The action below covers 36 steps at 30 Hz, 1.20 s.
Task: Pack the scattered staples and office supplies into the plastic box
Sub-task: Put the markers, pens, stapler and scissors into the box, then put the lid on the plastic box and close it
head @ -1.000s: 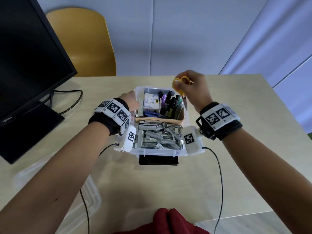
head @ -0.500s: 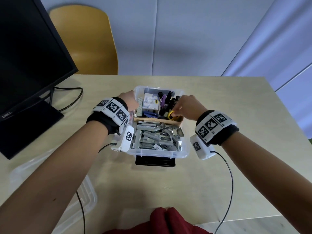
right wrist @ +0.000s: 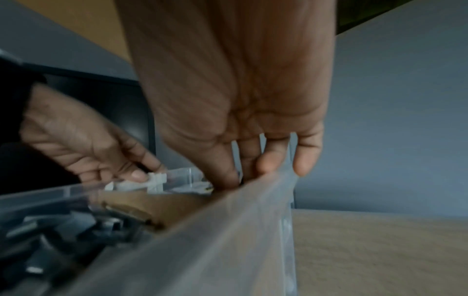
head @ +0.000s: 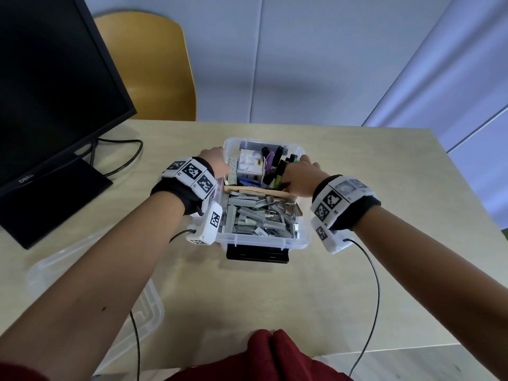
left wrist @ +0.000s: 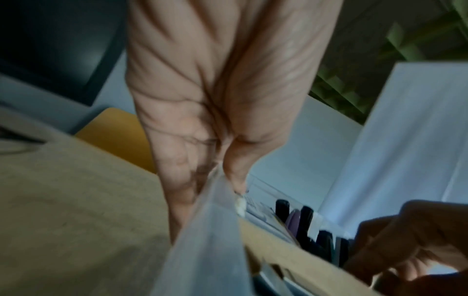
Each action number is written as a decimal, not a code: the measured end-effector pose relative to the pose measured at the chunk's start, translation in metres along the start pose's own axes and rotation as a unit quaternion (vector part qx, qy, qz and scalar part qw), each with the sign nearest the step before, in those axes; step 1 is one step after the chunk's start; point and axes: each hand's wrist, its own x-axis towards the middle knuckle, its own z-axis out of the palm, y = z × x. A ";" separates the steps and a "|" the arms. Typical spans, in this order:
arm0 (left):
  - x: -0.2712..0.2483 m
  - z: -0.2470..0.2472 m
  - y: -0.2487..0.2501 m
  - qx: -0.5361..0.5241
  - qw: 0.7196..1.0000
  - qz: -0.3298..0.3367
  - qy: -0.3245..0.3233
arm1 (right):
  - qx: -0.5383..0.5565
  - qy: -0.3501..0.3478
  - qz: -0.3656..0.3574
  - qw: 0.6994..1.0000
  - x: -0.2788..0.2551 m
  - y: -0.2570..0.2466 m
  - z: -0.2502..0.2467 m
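The clear plastic box (head: 264, 244) stands mid-table. Its near section is full of loose silver staples (head: 258, 215), and a cardboard divider (head: 258, 191) closes that section off. Behind it stand dark pens (head: 275, 160) and a small white carton (head: 248, 163). My left hand (head: 217, 163) grips the box's left wall (left wrist: 210, 230), thumb inside and fingers outside (left wrist: 222, 176). My right hand (head: 299, 174) reaches down into the far right corner. Its fingers (right wrist: 263, 166) run straight down behind the rim (right wrist: 228, 230). What lies under them is hidden.
A black monitor (head: 55, 92) on its stand fills the left, with a cable trailing behind it. A clear lid (head: 90, 270) lies at the near left. A yellow chair (head: 154, 72) stands beyond the table. A flat black object (head: 257, 255) sticks out under the box's front.
My right hand came down from above the box with yellow-handled scissors and pushed them into the far section; the handle no longer shows. My left hand stayed on the left wall.
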 end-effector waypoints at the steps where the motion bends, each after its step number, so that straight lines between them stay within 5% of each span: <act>1: -0.003 0.000 -0.005 -0.030 0.999 0.006 -0.010 | 0.022 0.014 0.004 1.000 -0.001 0.000 -0.002; 5: -0.031 -0.008 -0.041 -0.176 0.980 0.008 -0.089 | 0.126 0.092 -0.008 0.988 -0.015 -0.014 -0.005; 8: -0.043 -0.018 -0.086 -0.020 0.998 -0.018 -0.050 | 0.155 0.100 -0.052 0.982 -0.032 -0.049 0.000; 12: -0.056 -0.011 -0.145 0.130 0.984 -0.112 -0.056 | 0.178 0.088 -0.086 0.976 -0.044 -0.106 0.018; 15: -0.065 0.006 -0.181 0.194 0.965 -0.158 -0.085 | 0.187 0.081 -0.048 0.978 -0.042 -0.135 0.036; 20: -0.077 0.035 -0.228 0.306 0.932 -0.189 -0.038 | 0.088 0.148 0.022 0.985 -0.037 -0.156 0.061; 27: -0.073 0.041 -0.224 0.206 0.959 -0.195 0.013 | 0.024 0.210 0.033 0.977 -0.034 -0.159 0.074; 36: -0.056 0.072 -0.165 0.167 0.982 -0.087 -0.028 | 0.018 0.214 0.001 0.977 -0.038 -0.150 0.074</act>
